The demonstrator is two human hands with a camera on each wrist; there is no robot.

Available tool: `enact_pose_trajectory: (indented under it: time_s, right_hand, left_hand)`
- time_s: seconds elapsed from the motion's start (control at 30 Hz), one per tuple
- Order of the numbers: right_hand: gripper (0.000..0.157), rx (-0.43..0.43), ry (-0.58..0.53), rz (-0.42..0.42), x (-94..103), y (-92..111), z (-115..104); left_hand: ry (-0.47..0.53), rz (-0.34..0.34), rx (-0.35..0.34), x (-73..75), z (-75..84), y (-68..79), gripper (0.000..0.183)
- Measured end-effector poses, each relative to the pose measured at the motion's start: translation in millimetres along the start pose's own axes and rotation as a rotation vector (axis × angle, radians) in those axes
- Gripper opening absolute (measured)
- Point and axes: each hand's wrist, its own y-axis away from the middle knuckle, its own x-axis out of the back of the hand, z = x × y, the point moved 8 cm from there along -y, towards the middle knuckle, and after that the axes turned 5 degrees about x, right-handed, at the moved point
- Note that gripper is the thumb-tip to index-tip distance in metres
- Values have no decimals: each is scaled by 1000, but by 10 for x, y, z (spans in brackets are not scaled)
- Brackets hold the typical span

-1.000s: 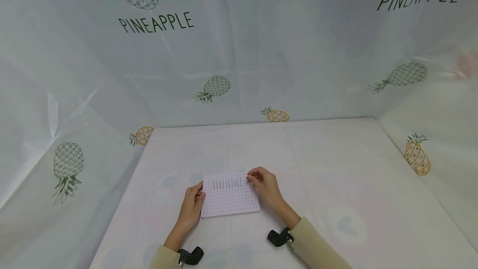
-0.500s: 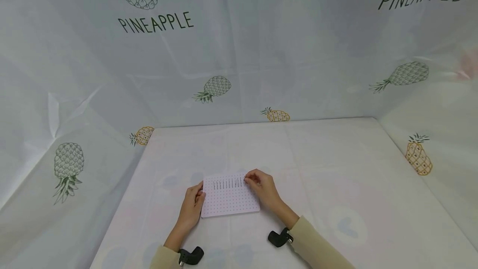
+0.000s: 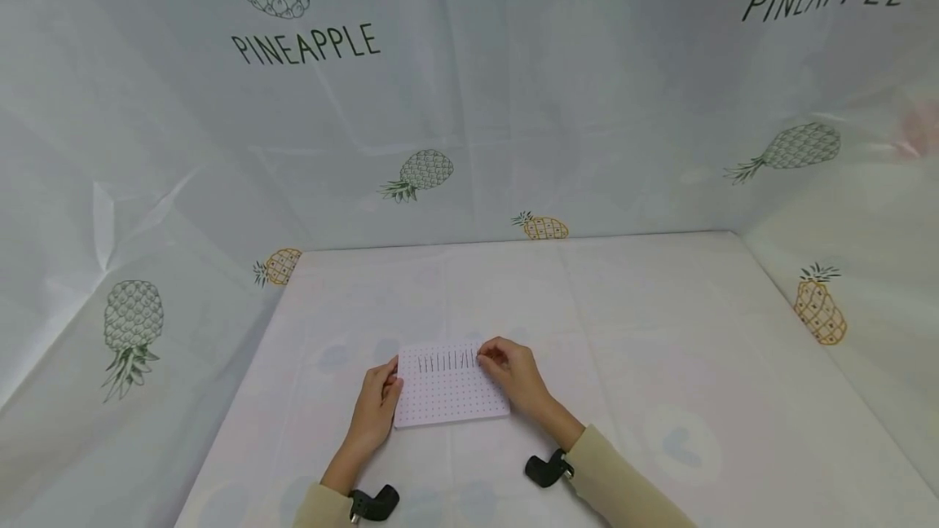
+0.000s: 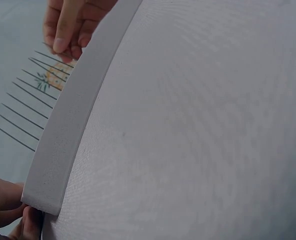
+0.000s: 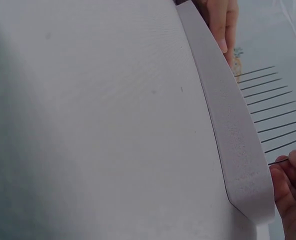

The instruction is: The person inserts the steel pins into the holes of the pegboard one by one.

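A white board (image 3: 449,399) dotted with small holes lies on the table in the head view. Several thin dark pins (image 3: 436,362) stand in a row near its far edge; the left wrist view shows these pins (image 4: 29,106) upright and roughly parallel. My left hand (image 3: 376,404) grips the board's left edge, thumb on top. At the right end of the row, my right hand (image 3: 517,369) pinches another thin dark pin (image 5: 278,161) between thumb and fingertip, its lower end right at the board's surface in the right wrist view.
The table (image 3: 645,324) has a pale, faintly patterned cover. Behind it and at both sides hangs a pineapple-printed curtain (image 3: 601,88). Black wrist mounts (image 3: 546,469) sit at both sleeves. White cloth fills most of both wrist views.
My right hand has moved slightly left and toward me, from the board's far right corner to the end of the pin row. My left hand and the board have stayed in place.
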Motion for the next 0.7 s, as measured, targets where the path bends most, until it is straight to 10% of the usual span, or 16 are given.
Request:
enact_pose_trajectory:
  time_s: [0.43,0.7]
  right_hand:
    - [14,-40,-3,-69,23,-9,-32]
    - [18,-70,21,-22,468,-59,-12]
  left_hand:
    - [37,-25,63,41,-94,-21,47]
    - [89,-58,123,158,-117,-97,51]
